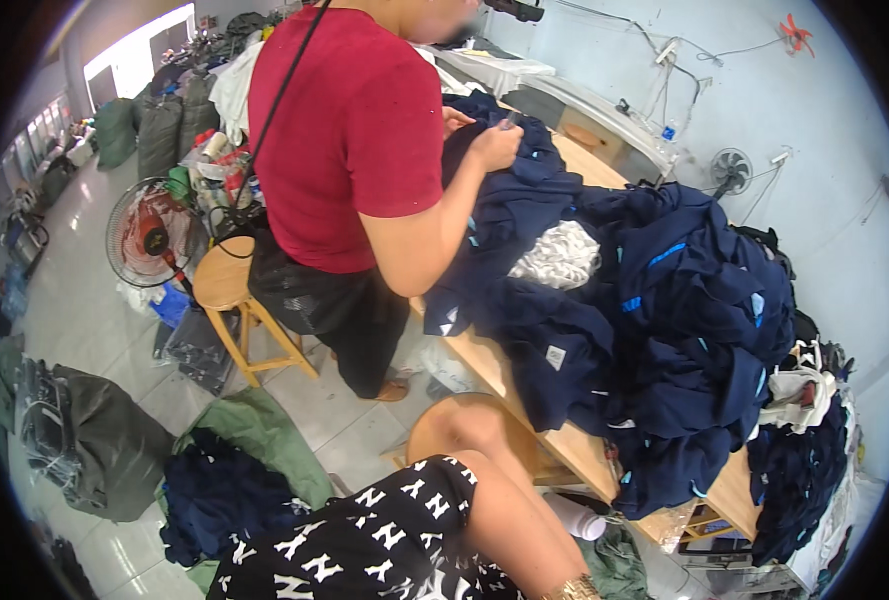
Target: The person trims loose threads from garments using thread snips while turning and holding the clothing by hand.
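Neither my left hand nor my right hand shows. A bent bare arm (524, 505) with a gold band at the wrist comes in at the lower edge, beside black cloth (364, 540) with white lettering. Its hand lies outside the picture, and I cannot tell which arm it is. Nearest to it is a wooden table (489, 375) heaped with navy garments (684, 340) with light blue trim. A loose bundle of white cord or tape (559, 255) rests on them.
A co-worker in a red shirt (344, 140) stands at the table, handling navy cloth with a small tool. Wooden stools (226, 272), a standing fan (154, 235), a stuffed dark sack (114, 440) and a green sack (264, 440) of navy cloth occupy the floor.
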The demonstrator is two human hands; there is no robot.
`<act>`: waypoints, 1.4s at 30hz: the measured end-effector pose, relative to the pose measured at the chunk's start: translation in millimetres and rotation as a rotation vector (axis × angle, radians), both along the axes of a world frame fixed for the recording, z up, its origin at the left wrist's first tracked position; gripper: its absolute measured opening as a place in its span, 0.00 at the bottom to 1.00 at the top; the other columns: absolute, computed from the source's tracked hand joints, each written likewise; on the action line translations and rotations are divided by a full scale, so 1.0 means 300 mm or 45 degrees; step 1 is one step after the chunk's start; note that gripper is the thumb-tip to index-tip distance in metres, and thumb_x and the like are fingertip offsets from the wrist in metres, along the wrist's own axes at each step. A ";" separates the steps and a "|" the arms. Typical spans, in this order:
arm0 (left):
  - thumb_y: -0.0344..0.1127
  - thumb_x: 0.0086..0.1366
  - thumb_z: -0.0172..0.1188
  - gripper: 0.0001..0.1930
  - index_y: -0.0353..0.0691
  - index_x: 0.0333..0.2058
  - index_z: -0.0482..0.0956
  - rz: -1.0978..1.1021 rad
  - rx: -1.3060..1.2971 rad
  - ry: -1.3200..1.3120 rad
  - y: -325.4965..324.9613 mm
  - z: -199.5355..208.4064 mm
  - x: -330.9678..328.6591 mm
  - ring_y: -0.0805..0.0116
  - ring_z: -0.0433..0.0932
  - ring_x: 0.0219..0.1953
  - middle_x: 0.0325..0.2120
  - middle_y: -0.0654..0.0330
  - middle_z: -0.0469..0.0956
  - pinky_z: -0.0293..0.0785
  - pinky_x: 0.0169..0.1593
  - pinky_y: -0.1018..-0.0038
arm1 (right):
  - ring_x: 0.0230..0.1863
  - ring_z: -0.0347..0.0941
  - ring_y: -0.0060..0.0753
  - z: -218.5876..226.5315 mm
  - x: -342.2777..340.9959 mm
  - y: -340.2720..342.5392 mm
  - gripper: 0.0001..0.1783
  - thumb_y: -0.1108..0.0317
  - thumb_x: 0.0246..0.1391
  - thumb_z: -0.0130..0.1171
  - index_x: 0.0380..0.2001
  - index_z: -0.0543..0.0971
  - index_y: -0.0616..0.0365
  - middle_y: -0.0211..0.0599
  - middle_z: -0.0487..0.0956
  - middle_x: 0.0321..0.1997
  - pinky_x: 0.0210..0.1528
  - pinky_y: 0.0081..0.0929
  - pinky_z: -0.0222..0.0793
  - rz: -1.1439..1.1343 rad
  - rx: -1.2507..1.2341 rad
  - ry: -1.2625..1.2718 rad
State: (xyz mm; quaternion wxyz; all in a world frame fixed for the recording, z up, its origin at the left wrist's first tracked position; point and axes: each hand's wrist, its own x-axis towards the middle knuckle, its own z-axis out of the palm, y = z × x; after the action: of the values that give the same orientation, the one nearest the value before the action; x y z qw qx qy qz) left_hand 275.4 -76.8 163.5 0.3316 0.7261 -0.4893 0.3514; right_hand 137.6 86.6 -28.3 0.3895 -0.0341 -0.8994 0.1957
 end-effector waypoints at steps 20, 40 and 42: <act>0.39 0.66 0.50 0.16 0.29 0.43 0.74 -0.041 -1.144 0.863 0.364 -0.211 -0.150 0.47 0.72 0.42 0.40 0.42 0.74 0.68 0.47 0.59 | 0.22 0.71 0.46 -0.305 0.551 -0.171 0.06 0.68 0.47 0.61 0.22 0.78 0.58 0.44 0.73 0.20 0.23 0.38 0.66 -0.765 -0.593 -0.354; 0.48 0.51 0.62 0.21 0.37 0.36 0.72 2.985 -0.216 1.420 0.801 -0.865 -0.212 0.47 0.65 0.45 0.47 0.43 0.66 0.62 0.48 0.60 | 0.55 0.67 0.55 -0.728 0.606 -0.022 0.25 0.51 0.61 0.45 0.49 0.73 0.63 0.55 0.75 0.50 0.57 0.39 0.60 -0.300 -1.838 -0.394; 0.50 0.52 0.60 0.23 0.36 0.38 0.72 2.996 -0.274 1.475 0.801 -0.861 -0.212 0.46 0.64 0.45 0.48 0.42 0.65 0.60 0.49 0.59 | 0.57 0.66 0.56 -0.737 0.596 -0.020 0.27 0.50 0.62 0.43 0.50 0.72 0.63 0.57 0.74 0.51 0.57 0.39 0.60 -0.236 -1.828 -0.328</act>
State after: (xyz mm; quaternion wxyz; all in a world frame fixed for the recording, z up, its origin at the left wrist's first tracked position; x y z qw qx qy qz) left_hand 211.8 163.3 -95.0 0.0455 0.7300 0.6738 0.1050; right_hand 316.5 80.5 -249.5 0.1772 -0.3795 -0.5817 0.6973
